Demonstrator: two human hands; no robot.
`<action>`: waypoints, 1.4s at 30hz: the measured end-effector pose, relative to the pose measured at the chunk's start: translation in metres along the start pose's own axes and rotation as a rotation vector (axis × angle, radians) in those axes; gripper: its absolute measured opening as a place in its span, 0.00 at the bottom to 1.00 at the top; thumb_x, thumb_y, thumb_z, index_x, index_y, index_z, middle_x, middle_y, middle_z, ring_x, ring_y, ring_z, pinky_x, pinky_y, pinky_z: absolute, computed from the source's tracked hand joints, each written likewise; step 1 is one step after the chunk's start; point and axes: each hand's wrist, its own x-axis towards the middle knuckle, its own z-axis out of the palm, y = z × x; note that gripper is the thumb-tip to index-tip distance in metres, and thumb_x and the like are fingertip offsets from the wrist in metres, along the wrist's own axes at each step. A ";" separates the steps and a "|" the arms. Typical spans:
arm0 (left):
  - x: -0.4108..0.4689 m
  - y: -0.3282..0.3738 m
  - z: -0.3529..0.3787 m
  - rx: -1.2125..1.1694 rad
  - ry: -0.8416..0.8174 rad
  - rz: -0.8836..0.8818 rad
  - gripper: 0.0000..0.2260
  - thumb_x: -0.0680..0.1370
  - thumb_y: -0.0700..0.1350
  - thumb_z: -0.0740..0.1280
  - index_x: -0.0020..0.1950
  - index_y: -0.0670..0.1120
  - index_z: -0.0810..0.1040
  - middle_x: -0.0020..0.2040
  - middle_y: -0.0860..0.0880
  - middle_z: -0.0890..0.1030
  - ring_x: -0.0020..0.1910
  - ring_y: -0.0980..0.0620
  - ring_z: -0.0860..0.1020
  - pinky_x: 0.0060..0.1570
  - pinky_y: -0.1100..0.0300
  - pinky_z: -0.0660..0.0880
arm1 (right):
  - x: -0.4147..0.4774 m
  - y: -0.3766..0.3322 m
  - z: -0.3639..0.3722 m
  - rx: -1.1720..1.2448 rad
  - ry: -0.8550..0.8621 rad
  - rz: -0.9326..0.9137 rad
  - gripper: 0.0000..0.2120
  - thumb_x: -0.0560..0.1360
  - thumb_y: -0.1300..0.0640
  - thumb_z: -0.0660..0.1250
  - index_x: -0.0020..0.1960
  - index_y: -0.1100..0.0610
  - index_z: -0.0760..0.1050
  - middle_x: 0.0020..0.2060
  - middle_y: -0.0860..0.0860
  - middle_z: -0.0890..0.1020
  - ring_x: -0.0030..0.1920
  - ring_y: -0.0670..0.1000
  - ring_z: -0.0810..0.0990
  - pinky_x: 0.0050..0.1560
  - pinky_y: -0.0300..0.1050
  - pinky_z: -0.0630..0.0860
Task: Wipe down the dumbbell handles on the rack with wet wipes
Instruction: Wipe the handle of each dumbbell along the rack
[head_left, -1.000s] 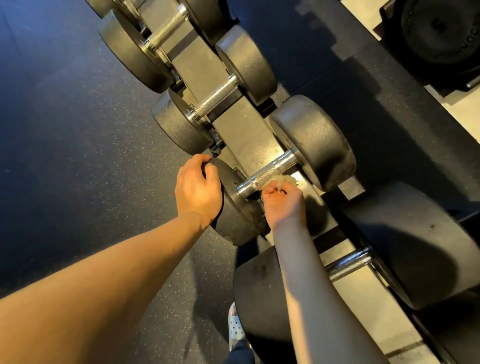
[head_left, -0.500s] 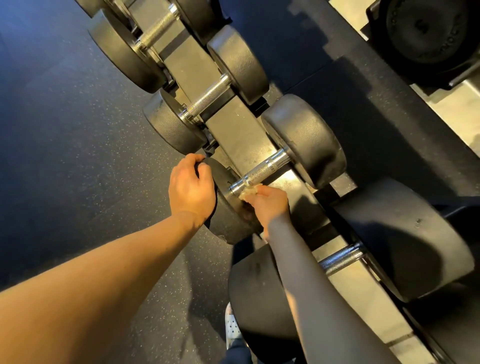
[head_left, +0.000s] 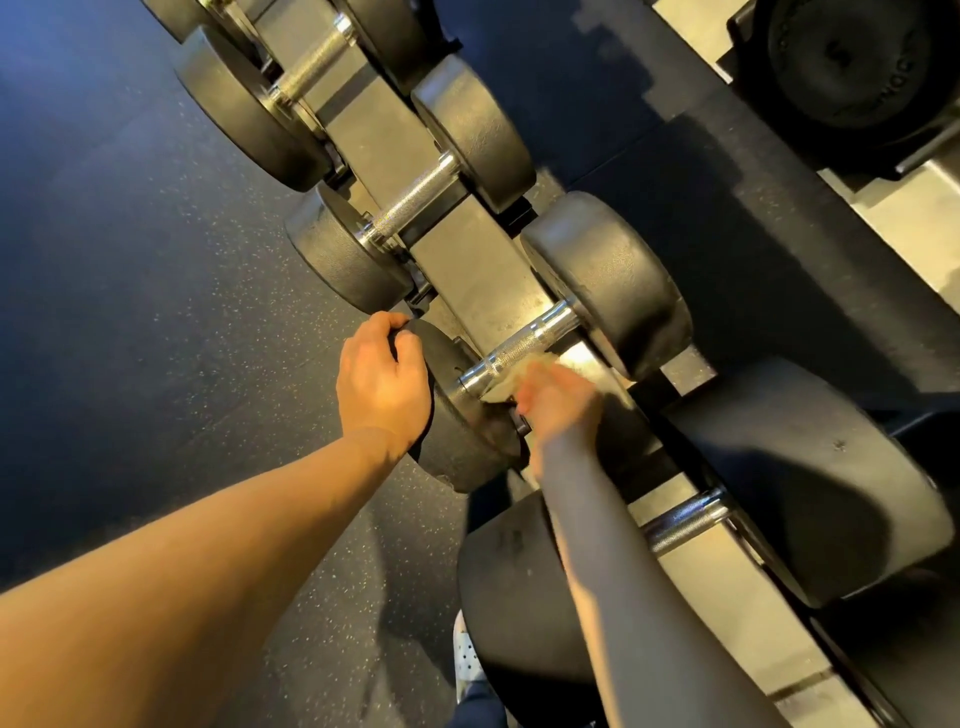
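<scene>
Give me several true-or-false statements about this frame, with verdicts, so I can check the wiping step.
1. The left hand grips the near head of a dumbbell. True.
2. The right hand holds the wipe against that dumbbell's handle. True.
3. The wipe lies on the floor. False: it is at the handle, in the right hand.
4. Both hands hold wipes. False: only the right hand does.
5. The dumbbell closest to the person is being wiped. False: the closest handle is bare and untouched.
</scene>
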 end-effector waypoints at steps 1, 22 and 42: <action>0.000 0.000 0.000 0.001 -0.001 -0.002 0.21 0.81 0.53 0.51 0.65 0.48 0.77 0.58 0.50 0.80 0.58 0.50 0.76 0.60 0.51 0.74 | 0.007 -0.008 -0.001 0.171 0.068 0.005 0.07 0.77 0.65 0.66 0.42 0.58 0.81 0.37 0.54 0.81 0.41 0.52 0.81 0.47 0.46 0.78; 0.002 -0.003 0.002 -0.006 -0.006 -0.052 0.19 0.81 0.55 0.52 0.64 0.50 0.77 0.57 0.51 0.80 0.59 0.50 0.76 0.61 0.47 0.76 | 0.012 0.005 0.019 -0.714 0.111 -0.851 0.06 0.80 0.57 0.69 0.56 0.53 0.75 0.47 0.51 0.84 0.45 0.48 0.82 0.43 0.43 0.79; 0.001 0.001 0.001 -0.015 -0.007 -0.055 0.15 0.84 0.49 0.55 0.64 0.50 0.77 0.58 0.53 0.80 0.62 0.50 0.75 0.62 0.48 0.75 | 0.011 0.026 -0.007 -0.946 -0.160 -1.066 0.14 0.83 0.57 0.62 0.65 0.57 0.80 0.54 0.53 0.80 0.49 0.47 0.81 0.48 0.38 0.80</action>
